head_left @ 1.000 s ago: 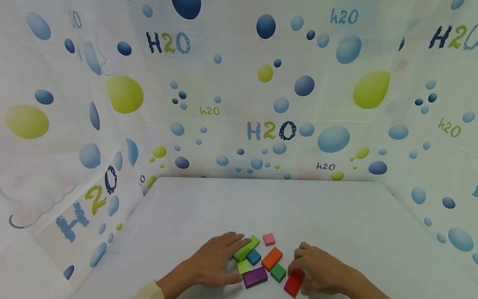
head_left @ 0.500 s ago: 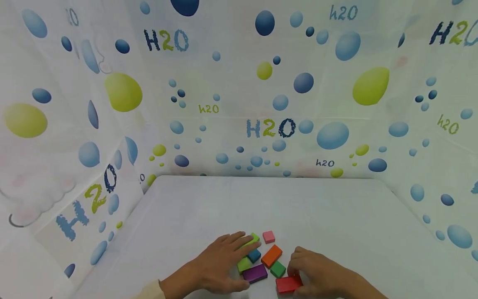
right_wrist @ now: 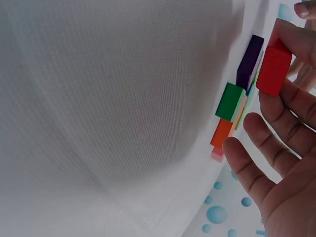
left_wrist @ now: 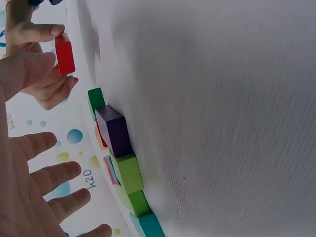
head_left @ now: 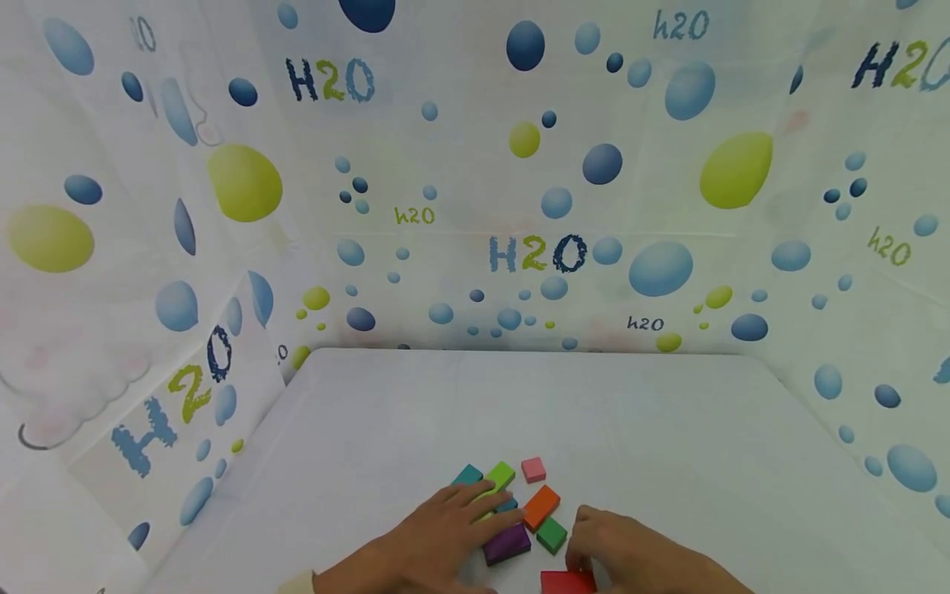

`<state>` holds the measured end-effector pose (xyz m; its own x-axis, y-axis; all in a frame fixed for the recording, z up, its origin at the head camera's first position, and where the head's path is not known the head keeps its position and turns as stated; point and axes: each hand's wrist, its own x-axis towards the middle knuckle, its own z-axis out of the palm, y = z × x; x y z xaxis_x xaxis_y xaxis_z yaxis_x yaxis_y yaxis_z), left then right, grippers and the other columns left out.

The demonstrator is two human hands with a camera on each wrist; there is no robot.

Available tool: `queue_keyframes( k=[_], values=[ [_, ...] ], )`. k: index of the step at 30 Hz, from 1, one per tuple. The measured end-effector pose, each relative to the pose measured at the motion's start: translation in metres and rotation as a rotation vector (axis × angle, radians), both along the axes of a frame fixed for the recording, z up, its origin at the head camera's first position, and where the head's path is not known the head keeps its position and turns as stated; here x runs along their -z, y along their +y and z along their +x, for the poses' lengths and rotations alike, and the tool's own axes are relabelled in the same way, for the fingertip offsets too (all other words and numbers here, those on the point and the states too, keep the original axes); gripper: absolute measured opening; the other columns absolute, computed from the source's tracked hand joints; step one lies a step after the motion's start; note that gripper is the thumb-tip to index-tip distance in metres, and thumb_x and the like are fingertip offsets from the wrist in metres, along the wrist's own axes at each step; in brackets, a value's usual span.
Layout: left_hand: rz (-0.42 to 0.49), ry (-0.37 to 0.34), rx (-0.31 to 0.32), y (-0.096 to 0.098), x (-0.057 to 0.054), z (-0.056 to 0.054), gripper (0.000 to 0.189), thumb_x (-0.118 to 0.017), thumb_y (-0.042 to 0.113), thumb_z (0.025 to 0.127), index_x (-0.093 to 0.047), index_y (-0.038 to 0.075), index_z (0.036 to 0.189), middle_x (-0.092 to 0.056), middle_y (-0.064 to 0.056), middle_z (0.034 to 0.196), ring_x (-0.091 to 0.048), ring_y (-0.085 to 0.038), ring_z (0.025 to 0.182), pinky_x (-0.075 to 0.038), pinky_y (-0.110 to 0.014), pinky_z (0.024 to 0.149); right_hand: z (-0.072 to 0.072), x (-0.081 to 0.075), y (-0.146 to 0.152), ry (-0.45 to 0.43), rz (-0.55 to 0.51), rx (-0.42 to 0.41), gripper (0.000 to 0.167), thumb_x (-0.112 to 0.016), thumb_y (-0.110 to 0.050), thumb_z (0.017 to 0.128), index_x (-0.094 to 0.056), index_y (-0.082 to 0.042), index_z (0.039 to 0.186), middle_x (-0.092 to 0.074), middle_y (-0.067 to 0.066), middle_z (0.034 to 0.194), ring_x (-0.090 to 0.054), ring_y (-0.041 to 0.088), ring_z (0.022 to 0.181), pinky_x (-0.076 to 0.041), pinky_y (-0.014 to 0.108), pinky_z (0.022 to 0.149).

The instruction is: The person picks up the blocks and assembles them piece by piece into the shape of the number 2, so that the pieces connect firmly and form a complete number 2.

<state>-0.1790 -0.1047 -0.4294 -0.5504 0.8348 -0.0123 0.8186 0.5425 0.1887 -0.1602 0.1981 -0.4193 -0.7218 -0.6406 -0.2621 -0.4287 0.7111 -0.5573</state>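
My right hand [head_left: 627, 549] pinches a red block [right_wrist: 274, 69] between thumb and fingers; in the right wrist view its other fingers are loosely bent. The head view's bottom edge cuts off part of that red block [head_left: 567, 582]. With fingers spread, my left hand [head_left: 441, 540] is over the left side of a group of coloured blocks, holding nothing. Nearest to it are a purple block [head_left: 508, 544], a lime block [head_left: 501, 475] and a teal block [head_left: 468, 474]. A blue block [head_left: 507, 504] shows partly between its fingers. Another lime block [left_wrist: 127, 173] is mostly covered in the head view.
Right of the purple block lies a green block [head_left: 552, 535], with an orange block [head_left: 542, 506] behind it and a small pink block [head_left: 533, 469] farther back. All lie on a white table [head_left: 594, 412]. A bubble-printed curtain [head_left: 460, 165] surrounds its back and sides.
My right hand has brought the red block nearer and a little left, turning it from slanted to crosswise. My left hand has shifted right and nearer, uncovering the teal block.
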Motion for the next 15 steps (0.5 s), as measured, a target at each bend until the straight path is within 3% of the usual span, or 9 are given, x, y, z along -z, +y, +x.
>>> queue_keyframes(
  k=[3, 8, 15],
  values=[
    [-0.017, 0.02, 0.025, -0.001, 0.0019, 0.002, 0.083, -0.047, 0.073, 0.092, -0.026, 0.031, 0.161, -0.036, 0.002, 0.162, -0.035, -0.027, 0.148, -0.04, -0.056, 0.111, 0.0003, 0.0012, -0.0022, -0.004, 0.003, 0.001, 0.029, -0.083, -0.049, 0.08, -0.074, -0.031, 0.102, -0.054, -0.018, 0.09, -0.053, -0.001, 0.083, -0.054, 0.02, 0.072],
    [-0.046, -0.028, 0.005, -0.0024, 0.0033, 0.0054, 0.086, -0.042, 0.08, 0.088, -0.025, 0.038, 0.161, -0.033, 0.006, 0.164, -0.034, -0.024, 0.148, -0.039, -0.055, 0.112, 0.002, 0.0027, -0.0061, -0.035, 0.027, 0.023, 0.026, -0.087, -0.041, 0.079, -0.074, -0.032, 0.1, -0.054, -0.018, 0.089, -0.053, 0.0, 0.082, -0.055, 0.021, 0.075],
    [-0.056, -0.029, 0.006, -0.0026, 0.0029, 0.0101, 0.085, -0.039, 0.081, 0.087, -0.022, 0.042, 0.16, -0.033, 0.007, 0.163, -0.033, -0.023, 0.148, -0.039, -0.054, 0.113, 0.0017, 0.0073, -0.0077, 0.03, 0.04, -0.077, 0.027, -0.086, -0.038, 0.081, -0.075, -0.033, 0.105, -0.055, -0.021, 0.089, -0.052, -0.003, 0.079, -0.054, 0.019, 0.078]
  ],
)
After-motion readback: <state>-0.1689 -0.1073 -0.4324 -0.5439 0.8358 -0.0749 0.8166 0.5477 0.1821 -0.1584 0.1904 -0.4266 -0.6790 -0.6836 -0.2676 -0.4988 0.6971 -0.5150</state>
